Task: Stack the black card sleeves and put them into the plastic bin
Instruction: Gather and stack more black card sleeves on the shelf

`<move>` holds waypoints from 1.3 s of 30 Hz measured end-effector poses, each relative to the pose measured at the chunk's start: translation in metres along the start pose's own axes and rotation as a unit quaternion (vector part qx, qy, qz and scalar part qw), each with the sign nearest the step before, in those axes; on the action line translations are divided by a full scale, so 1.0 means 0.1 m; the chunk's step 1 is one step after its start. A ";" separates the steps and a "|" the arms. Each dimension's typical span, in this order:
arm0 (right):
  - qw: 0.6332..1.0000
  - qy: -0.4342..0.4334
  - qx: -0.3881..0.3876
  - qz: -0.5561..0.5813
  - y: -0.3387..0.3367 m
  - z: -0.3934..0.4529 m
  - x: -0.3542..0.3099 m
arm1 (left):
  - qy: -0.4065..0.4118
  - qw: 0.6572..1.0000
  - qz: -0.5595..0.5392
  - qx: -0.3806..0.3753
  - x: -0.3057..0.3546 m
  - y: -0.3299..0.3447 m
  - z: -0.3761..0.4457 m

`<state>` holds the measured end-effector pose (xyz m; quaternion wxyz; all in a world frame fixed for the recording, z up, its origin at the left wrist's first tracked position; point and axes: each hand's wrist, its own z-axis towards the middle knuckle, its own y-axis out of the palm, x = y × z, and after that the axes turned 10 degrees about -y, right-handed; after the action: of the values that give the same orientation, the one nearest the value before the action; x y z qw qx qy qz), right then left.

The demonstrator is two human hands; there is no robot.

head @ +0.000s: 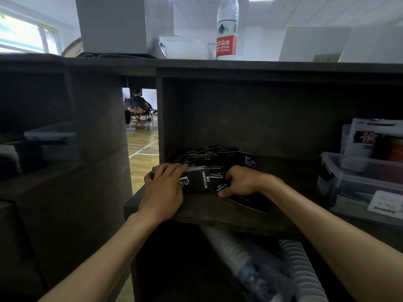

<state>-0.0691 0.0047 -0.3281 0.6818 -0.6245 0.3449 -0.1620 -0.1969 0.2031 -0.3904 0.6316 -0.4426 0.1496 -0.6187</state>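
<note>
Inside a dark wooden shelf (218,216), the left hand (165,188) grips a gathered stack of black card sleeves (196,179), squaring it; the right hand (239,180) pinches a loose sleeve (222,187) to add.

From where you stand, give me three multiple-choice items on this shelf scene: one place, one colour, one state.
1. Where is the plastic bin?
A. right of the sleeves
B. on the top ledge
C. on the floor

2. What colour is the water bottle label's lower band?
A. blue
B. red
C. yellow

3. What is the left hand doing?
A. hanging idle
B. lifting the bottle
C. holding a stack of black card sleeves

Answers: 1 A, it stands on the shelf's right side; 2 B, the band is red; 3 C, its fingers wrap the stack while the right hand gathers loose sleeves.
</note>
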 end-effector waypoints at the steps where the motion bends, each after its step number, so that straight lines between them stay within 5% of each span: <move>1: 1.000 0.006 -0.011 0.000 -0.03 -0.01 0.01 | 0.001 1.000 -0.003 0.001 0.00 0.00 0.00; 4: 1.000 -0.007 0.010 0.020 -0.12 -0.10 0.03 | -0.003 1.000 -0.002 0.000 0.00 0.00 0.00; 13: 0.925 -0.165 0.319 0.128 -0.65 -0.62 -0.06 | 0.000 1.000 0.002 -0.002 0.00 -0.01 0.01; 21: 0.934 -0.177 0.291 0.108 -0.52 -0.80 -0.02 | -0.003 1.000 0.002 -0.004 0.02 -0.02 0.00; 26: 0.925 -0.177 0.259 0.213 -0.40 -0.92 0.06 | -0.005 1.000 -0.002 -0.008 0.02 -0.02 0.00; 34: 0.955 -0.189 0.182 0.140 -0.19 -0.78 0.10 | -0.007 1.000 0.006 -0.015 0.01 -0.01 0.01; 39: 0.921 -0.194 0.298 0.161 -0.20 -0.72 0.09 | -0.010 1.000 0.012 -0.018 0.00 0.00 0.02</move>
<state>-0.1066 -0.0578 -0.3098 0.9068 -0.3481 0.2370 -0.0210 -0.1954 0.2042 -0.3894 0.6326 -0.4581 0.1596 -0.6038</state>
